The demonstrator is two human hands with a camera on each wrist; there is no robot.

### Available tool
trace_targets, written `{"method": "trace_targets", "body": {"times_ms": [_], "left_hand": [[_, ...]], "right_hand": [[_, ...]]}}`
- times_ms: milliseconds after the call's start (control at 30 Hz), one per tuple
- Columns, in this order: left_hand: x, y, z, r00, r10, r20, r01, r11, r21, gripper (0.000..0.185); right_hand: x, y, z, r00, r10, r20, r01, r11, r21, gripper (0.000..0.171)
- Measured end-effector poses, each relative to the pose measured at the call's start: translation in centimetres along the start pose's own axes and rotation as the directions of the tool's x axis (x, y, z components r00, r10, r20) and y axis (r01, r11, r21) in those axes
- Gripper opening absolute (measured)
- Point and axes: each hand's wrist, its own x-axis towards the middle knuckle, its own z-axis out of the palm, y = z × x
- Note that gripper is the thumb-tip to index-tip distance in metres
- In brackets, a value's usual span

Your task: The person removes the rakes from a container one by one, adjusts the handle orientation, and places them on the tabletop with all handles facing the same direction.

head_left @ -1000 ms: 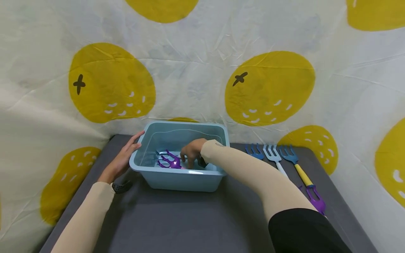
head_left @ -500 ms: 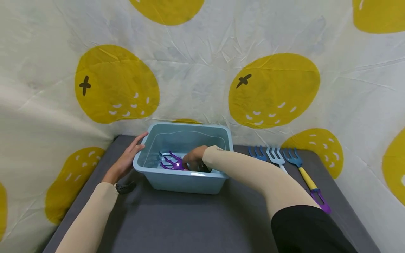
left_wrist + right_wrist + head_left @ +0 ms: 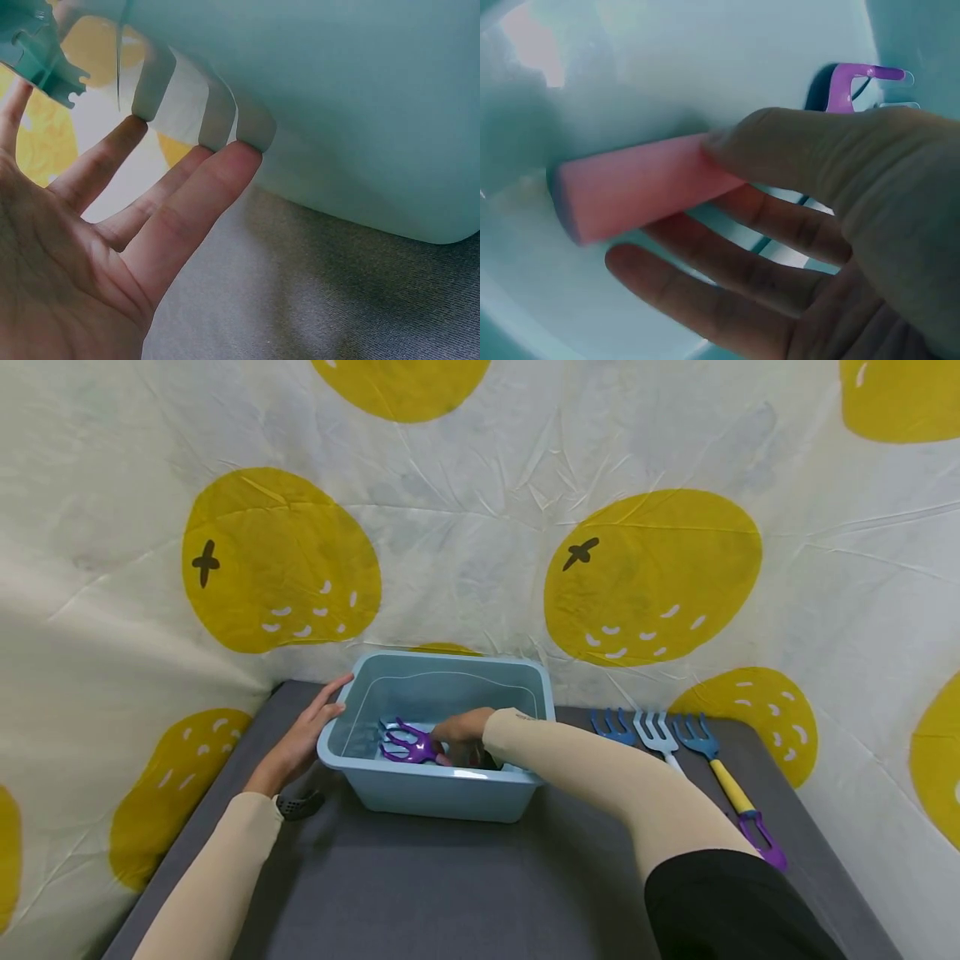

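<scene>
My right hand (image 3: 461,728) inside blue tub (image 3: 442,793), thumb and fingers (image 3: 727,262) loosely around pink handle (image 3: 630,191) of purple rake (image 3: 408,745). Left hand (image 3: 300,743) flat against tub's left wall. Step, I judge: grasping rake; next needs firmer grip before lifting.

Crinkled white backdrop (image 3: 465,552) with yellow fruit prints behind grey tabletop (image 3: 420,885).

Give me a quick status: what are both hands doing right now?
Left hand flat against blue tub. Right hand inside tub, fingers on purple rake's pink handle. Nothing blocking.
</scene>
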Motion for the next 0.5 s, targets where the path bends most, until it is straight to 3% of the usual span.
{"method": "trace_targets", "body": {"times_ms": [100,300,500], "left_hand": [[0.0,0.1,0.1,1.000,-0.001,0.002,0.001,1.000,-0.003,0.059],[0.1,0.2,0.0,1.000,-0.004,-0.001,0.004,1.000,-0.011,0.059],[0.0,0.3,-0.1,1.000,-0.015,-0.009,0.015,1.000,-0.009,0.060]], "right_hand": [[-0.1,0.2,-0.1,1.000,-0.003,-0.017,0.003,1.000,-0.015,0.010],[-1.1,-0.3,-1.6,0.994,-0.020,-0.111,0.007,0.993,-0.114,0.024],[-4.3,-1.4,-4.0,0.988,-0.043,-0.145,0.035,0.998,-0.061,0.026]]}}
